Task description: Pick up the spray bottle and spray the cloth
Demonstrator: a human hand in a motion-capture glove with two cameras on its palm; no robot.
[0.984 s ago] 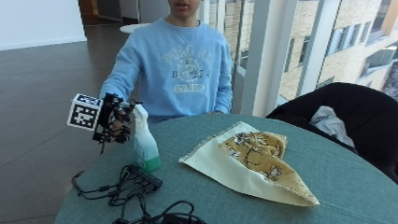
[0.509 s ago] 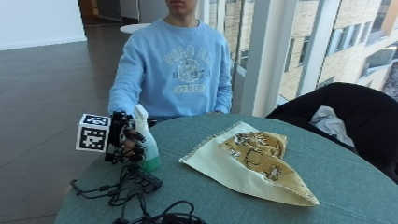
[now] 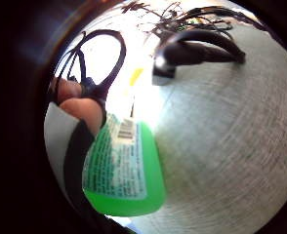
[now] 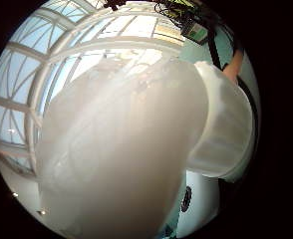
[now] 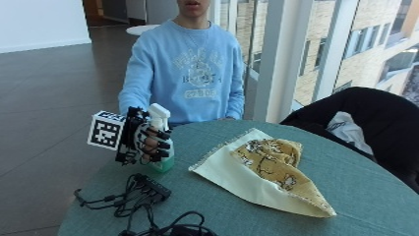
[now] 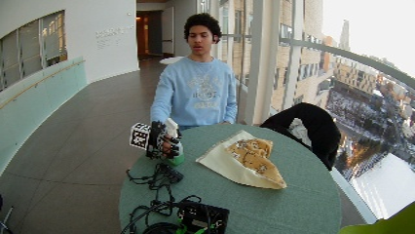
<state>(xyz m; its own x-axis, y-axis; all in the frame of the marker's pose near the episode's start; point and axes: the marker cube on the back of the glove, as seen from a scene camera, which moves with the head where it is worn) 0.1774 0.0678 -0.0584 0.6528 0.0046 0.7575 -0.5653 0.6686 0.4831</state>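
Note:
A spray bottle (image 5: pixel 162 156) with a white head and green liquid is upright at the left side of the round teal table (image 5: pixel 367 196). My gloved right hand (image 5: pixel 148 139) grips it round the neck, fingers curled just under the head. Whether its base touches the table I cannot tell. The cream and yellow patterned cloth (image 5: pixel 267 168) lies folded on the table to the right of the bottle, apart from it. The bottle's green body (image 3: pixel 125 168) and my fingers (image 3: pixel 80 105) show in the little finger side palm view. Its white head (image 4: pixel 121 149) fills the thumb side palm view. In the wide outside view, hand (image 6: pixel 163 140) and cloth (image 6: pixel 248 161) stand the same way.
Black cables and a power strip (image 5: pixel 149 188) lie on the table just in front of the bottle, with a black box (image 6: pixel 204 217) nearer the front edge. A chair with a dark jacket (image 5: pixel 353 113) stands at the table's far right. The table's left edge is close to my hand.
My hand has come in from the left and lower, and its fingers have curled round the bottle's neck. The bottle stays about where it was. The cloth has not moved.

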